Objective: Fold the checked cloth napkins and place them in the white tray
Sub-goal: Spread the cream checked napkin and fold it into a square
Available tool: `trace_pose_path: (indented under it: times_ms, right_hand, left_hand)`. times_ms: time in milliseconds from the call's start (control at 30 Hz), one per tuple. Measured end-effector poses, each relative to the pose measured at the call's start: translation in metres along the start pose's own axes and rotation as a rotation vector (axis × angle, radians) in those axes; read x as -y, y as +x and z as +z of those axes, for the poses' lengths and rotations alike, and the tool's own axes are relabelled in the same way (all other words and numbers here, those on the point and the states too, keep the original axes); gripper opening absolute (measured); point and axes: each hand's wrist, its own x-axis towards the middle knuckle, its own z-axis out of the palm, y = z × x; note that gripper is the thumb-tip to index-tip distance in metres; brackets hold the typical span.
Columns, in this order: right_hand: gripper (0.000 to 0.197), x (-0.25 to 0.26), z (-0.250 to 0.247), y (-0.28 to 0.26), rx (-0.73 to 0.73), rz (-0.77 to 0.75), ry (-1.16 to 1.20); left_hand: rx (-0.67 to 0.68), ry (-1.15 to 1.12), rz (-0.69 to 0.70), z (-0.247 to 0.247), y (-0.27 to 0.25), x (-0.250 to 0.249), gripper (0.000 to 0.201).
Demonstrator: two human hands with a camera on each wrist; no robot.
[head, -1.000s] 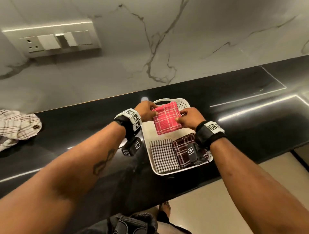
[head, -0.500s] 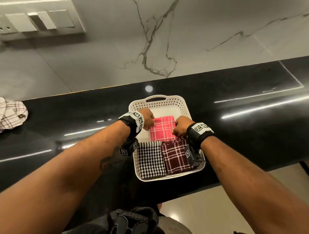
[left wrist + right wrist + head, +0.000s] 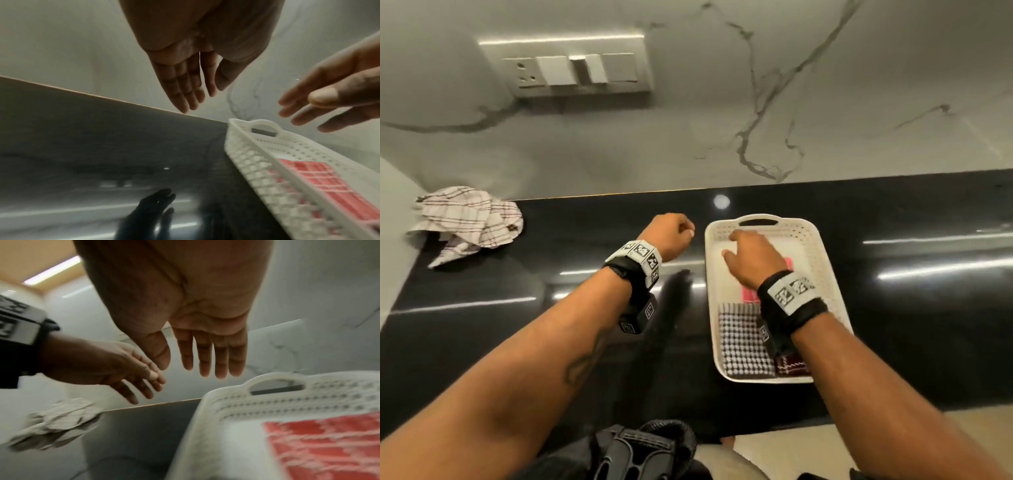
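A: Napkins first, where do they lie?

B: Three folded ones sit in the white tray (image 3: 822,260) on the black worktop (image 3: 911,308). The red checked napkin (image 3: 327,183) lies flat in the middle of the tray, the black-and-white checked napkin (image 3: 744,342) at the near left corner, and a dark maroon checked napkin (image 3: 792,365) beside it at the near right, mostly hidden under the right wrist.

A: Any left to fold?

B: A crumpled white napkin with brown checks (image 3: 470,219) rests at the far left of the worktop, against the marble wall (image 3: 722,102), well apart from the tray.

A: And each grip?

B: The left hand (image 3: 671,233) hovers over bare worktop just left of the tray; its wrist view shows the fingers (image 3: 185,91) straight and loose, holding nothing. The right hand (image 3: 755,255) hangs above the tray's far half, over the red napkin, fingers (image 3: 216,356) extended and apart, also empty. Neither hand touches cloth or tray.

A: Anything else about?

B: A switch plate with a socket (image 3: 575,68) on the wall.
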Motion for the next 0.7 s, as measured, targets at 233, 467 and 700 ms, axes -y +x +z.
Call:
trace_pose_path:
  times_ms: [233,467,700]
  right_hand:
    - [0.043,0.156,0.156,-0.023,0.186,-0.305,-0.120]
    - [0.071,0.250,0.270,-0.023,0.396,-0.223,-0.250]
    - [0.083,0.267,0.274,-0.011,0.459,-0.065,-0.288]
  left_hand:
    - [-0.152,0.076,-0.337,-0.090,-0.085,0.209,0.016]
    - [-0.333,0.248,-0.529,-0.177,-0.141,0.376,0.034]
    - [-0.233,0.315,-0.205,-0.192,-0.100,0.399,0.060]
